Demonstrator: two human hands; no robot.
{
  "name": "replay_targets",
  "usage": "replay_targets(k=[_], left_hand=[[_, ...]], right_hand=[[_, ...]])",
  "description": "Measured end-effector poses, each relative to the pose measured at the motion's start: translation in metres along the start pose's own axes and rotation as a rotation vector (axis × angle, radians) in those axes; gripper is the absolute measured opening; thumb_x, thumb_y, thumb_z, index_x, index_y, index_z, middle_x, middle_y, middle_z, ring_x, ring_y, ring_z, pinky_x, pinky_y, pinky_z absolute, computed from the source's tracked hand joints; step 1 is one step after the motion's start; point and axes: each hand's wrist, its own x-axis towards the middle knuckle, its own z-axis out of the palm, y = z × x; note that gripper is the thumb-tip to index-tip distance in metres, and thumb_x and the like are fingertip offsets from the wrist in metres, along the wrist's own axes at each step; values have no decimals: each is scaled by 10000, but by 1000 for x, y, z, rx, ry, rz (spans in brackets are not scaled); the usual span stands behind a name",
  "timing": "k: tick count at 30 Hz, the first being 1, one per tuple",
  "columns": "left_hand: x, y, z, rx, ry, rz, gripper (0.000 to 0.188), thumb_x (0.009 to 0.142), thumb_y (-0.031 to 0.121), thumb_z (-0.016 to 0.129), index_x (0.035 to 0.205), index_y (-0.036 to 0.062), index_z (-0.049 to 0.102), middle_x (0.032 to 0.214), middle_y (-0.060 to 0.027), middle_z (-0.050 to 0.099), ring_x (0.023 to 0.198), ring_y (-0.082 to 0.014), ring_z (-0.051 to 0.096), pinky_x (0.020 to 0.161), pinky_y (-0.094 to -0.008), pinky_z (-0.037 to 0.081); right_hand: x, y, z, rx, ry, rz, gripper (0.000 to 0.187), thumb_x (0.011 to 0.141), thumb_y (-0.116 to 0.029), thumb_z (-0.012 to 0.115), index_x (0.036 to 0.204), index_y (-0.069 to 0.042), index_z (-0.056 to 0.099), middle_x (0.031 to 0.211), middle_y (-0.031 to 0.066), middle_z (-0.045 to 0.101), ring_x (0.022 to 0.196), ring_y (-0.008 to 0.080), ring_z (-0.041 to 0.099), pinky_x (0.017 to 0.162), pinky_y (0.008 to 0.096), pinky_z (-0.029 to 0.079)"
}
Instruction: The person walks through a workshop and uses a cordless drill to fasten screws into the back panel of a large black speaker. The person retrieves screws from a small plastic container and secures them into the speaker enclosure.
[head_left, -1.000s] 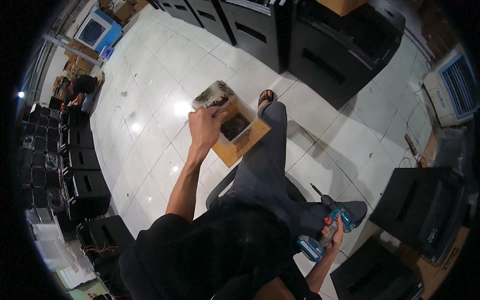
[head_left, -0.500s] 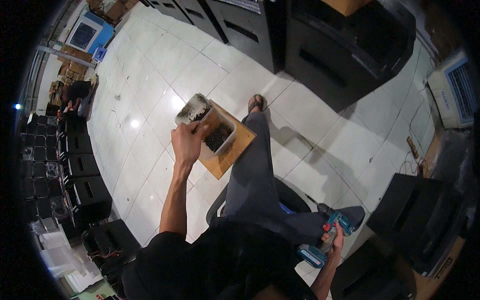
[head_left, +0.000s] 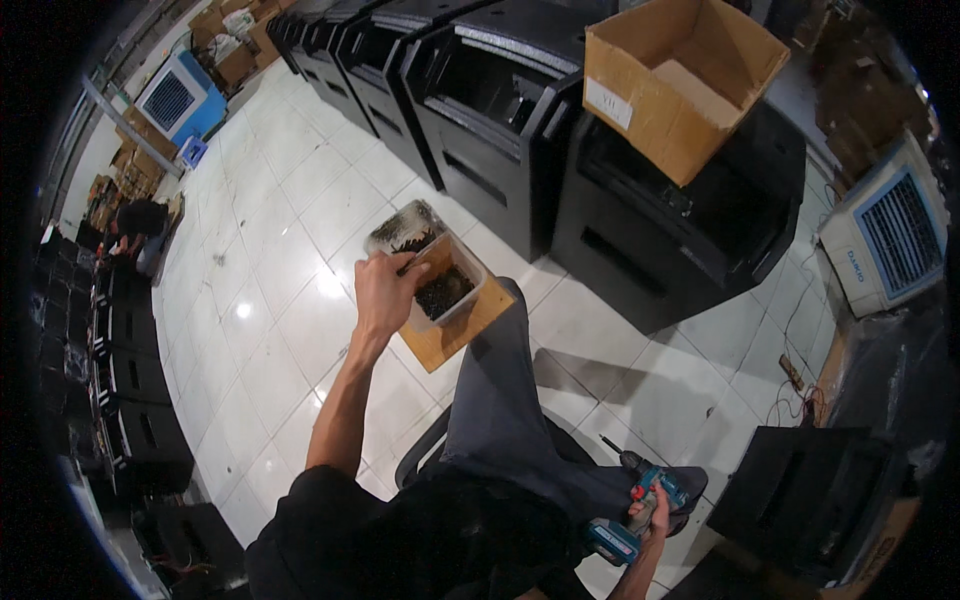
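Note:
My left hand (head_left: 385,292) is closed at the near left rim of a clear plastic container (head_left: 474,268), thumb and fingers pinched at its edge. Small dark pieces, like screws, lie inside; they are too small to make out clearly. A second, dirty-looking plastic container (head_left: 408,222) with more dark pieces adjoins it on the far side. Under them is a wooden board (head_left: 440,352), at my knee. In my right hand (head_left: 652,515) is a teal and black cordless drill (head_left: 660,483), gripped by its handle beside my other leg, its bit pointing far left.
Large black cabinets (head_left: 480,180) stand in a row ahead, an open cardboard box (head_left: 680,85) on the nearest. Air coolers stand at the right (head_left: 890,230) and far left (head_left: 180,98). More black cabinets (head_left: 140,385) line the left, near another person (head_left: 145,225) crouching.
The view has tilted up, bringing the cardboard box and cabinet tops further in. My left hand stays at the container's rim, and my right hand still holds the drill.

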Motion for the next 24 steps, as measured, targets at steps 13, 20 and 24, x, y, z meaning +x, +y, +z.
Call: replay_targets(k=[13, 20, 24], left_hand=[[353, 80, -2, 1, 39, 555, 335, 692, 242, 749, 929, 13, 685, 715, -185, 648, 671, -254, 666, 631, -362, 495], [472, 124, 36, 43, 27, 636, 313, 724, 247, 727, 947, 30, 692, 720, -148, 667, 655, -232, 652, 637, -351, 487], [506, 142, 54, 14, -25, 647, 300, 735, 246, 717, 947, 35, 693, 730, -154, 662, 671, -231, 648, 644, -350, 485]], right_hand=[[12, 3, 147, 340, -4, -186, 293, 864, -294, 583, 985, -36, 512, 752, 139, 621, 454, 175, 505, 400, 291, 436], [21, -8, 198, 283, 169, -202, 233, 846, -227, 603, 941, -22, 549, 711, 154, 638, 461, 193, 543, 404, 316, 461], [26, -27, 215, 195, 243, -161, 219, 832, -211, 617, 926, -22, 556, 700, 154, 637, 452, 203, 546, 400, 321, 462]])
